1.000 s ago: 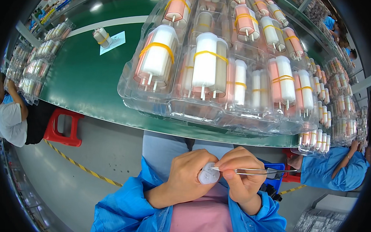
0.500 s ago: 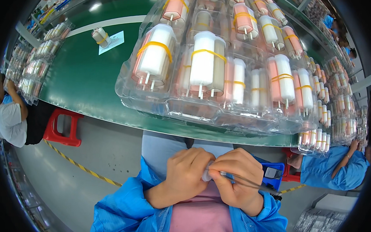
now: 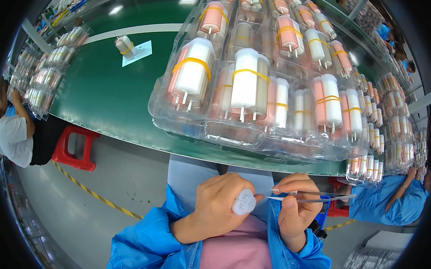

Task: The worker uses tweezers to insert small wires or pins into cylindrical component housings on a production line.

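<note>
My left hand is closed around a translucent white piece. Only its round, lobed end shows, with small marks on its face; the rest is hidden in the fist. A pair of metal tweezers lies across the fingers of my right hand, gripped between thumb and fingers. The two pale tips are spread and point left toward the white piece, a short gap away from it. Both hands are above my lap, in front of the table edge.
A clear plastic tray of white, pink and grey cylinders in yellow rubber bands overhangs the green table. Farther left, one banded bundle sits by a pale paper slip. Co-workers sit at both sides; a red stool stands left.
My right hand has drawn the tweezers rightward, off the white piece, and their tips have spread. The white end now faces up more openly. The whole view has shifted slightly.
</note>
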`<action>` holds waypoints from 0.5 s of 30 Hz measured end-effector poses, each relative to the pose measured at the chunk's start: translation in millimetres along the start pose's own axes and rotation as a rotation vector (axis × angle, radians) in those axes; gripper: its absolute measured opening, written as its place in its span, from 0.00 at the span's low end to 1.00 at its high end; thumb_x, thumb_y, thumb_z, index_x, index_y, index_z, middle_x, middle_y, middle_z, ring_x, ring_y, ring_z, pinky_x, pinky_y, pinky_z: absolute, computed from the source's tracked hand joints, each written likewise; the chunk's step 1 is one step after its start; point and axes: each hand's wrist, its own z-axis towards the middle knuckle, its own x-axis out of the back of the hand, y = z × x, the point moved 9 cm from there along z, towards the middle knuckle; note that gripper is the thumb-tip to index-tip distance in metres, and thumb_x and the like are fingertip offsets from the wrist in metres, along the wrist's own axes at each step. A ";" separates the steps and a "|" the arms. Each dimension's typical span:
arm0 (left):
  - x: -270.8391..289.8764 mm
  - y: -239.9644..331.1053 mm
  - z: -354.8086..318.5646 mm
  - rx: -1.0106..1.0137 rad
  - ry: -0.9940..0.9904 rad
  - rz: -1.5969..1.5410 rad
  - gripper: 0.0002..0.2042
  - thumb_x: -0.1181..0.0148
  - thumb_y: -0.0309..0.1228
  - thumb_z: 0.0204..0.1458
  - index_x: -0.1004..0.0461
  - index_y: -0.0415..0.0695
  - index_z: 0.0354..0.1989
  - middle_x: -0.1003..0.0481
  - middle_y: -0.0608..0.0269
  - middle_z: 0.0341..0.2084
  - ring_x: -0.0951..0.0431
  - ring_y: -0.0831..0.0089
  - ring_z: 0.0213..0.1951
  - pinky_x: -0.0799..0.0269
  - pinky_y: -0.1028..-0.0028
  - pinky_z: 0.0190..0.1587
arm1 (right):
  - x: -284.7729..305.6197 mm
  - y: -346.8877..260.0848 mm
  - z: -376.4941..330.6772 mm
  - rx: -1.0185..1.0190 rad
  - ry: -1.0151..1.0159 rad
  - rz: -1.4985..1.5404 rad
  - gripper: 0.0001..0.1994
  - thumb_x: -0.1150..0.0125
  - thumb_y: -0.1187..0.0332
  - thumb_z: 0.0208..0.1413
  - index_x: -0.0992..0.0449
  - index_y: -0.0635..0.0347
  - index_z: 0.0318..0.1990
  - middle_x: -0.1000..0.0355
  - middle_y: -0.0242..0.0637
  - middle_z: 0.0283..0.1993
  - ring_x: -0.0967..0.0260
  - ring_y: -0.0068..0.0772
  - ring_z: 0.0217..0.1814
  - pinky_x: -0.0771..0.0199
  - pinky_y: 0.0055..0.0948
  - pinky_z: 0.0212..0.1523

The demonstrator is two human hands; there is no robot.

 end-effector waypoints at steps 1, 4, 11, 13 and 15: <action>0.2 -0.1 0.0 0.008 -0.002 0.010 0.14 0.26 0.24 0.33 0.29 0.44 0.23 0.29 0.61 0.17 0.29 0.65 0.18 0.37 0.71 0.20 | 0.0 0.4 -0.2 -0.003 0.002 0.004 0.09 0.37 0.70 0.50 0.25 0.68 0.35 0.27 0.45 0.33 0.30 0.32 0.34 0.33 0.26 0.34; 0.5 1.2 0.1 0.018 -0.007 0.019 0.13 0.27 0.26 0.35 0.29 0.44 0.23 0.29 0.62 0.18 0.28 0.65 0.19 0.36 0.71 0.20 | -1.4 0.1 -0.9 -0.011 0.003 0.023 0.09 0.37 0.70 0.51 0.25 0.68 0.35 0.27 0.46 0.33 0.30 0.32 0.34 0.32 0.26 0.35; -8.7 -11.7 -2.9 0.230 -0.129 -0.193 0.14 0.27 0.29 0.38 0.29 0.42 0.27 0.26 0.61 0.20 0.25 0.67 0.21 0.33 0.71 0.21 | -4.5 1.9 -2.5 -0.015 -0.017 0.053 0.09 0.37 0.70 0.51 0.25 0.69 0.35 0.27 0.46 0.32 0.30 0.31 0.34 0.32 0.25 0.34; -12.7 -16.8 -5.4 0.309 -0.175 -0.298 0.14 0.27 0.30 0.39 0.28 0.42 0.28 0.26 0.62 0.20 0.26 0.72 0.21 0.33 0.73 0.22 | -4.9 1.9 -3.1 -0.021 -0.010 0.064 0.09 0.38 0.70 0.52 0.25 0.69 0.35 0.27 0.46 0.33 0.30 0.31 0.34 0.32 0.25 0.34; -15.5 -20.3 -7.9 0.375 -0.215 -0.387 0.14 0.27 0.31 0.41 0.28 0.42 0.29 0.26 0.65 0.20 0.27 0.79 0.21 0.34 0.77 0.23 | -5.1 2.3 -3.4 -0.023 -0.007 0.071 0.09 0.38 0.70 0.52 0.25 0.69 0.35 0.27 0.46 0.33 0.30 0.31 0.34 0.32 0.25 0.34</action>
